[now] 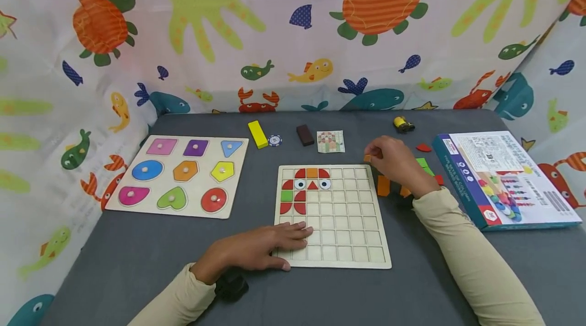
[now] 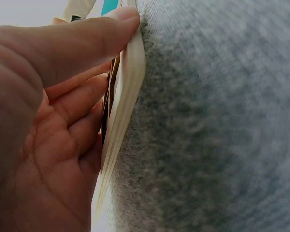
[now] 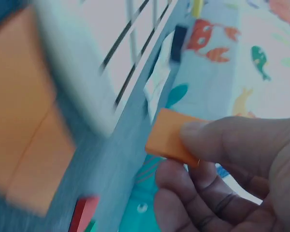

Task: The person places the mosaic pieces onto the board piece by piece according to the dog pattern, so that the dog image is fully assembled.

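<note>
A wooden grid board (image 1: 341,224) lies flat on the grey table, its upper left cells filled with red, orange, green and eye-printed tiles (image 1: 305,189). My left hand (image 1: 256,248) rests on the board's lower left part, fingers extended over the cells. In the left wrist view, its thumb (image 2: 106,31) lies at the board's edge. Beyond the board's top right corner, my right hand (image 1: 397,160) pinches an orange square tile (image 3: 171,137) between thumb and fingertips. Beneath that hand, loose orange tiles (image 1: 383,186) lie beside the board, partly hidden by it.
A shape puzzle board (image 1: 151,191) lies at left. A boxed set (image 1: 526,178) sits at right, near green tiles (image 1: 425,166) and a red piece (image 1: 423,147). Along the back are a yellow block (image 1: 258,134), a chip (image 1: 274,140), a dark block (image 1: 304,135), a picture card (image 1: 330,141) and a small toy (image 1: 403,124).
</note>
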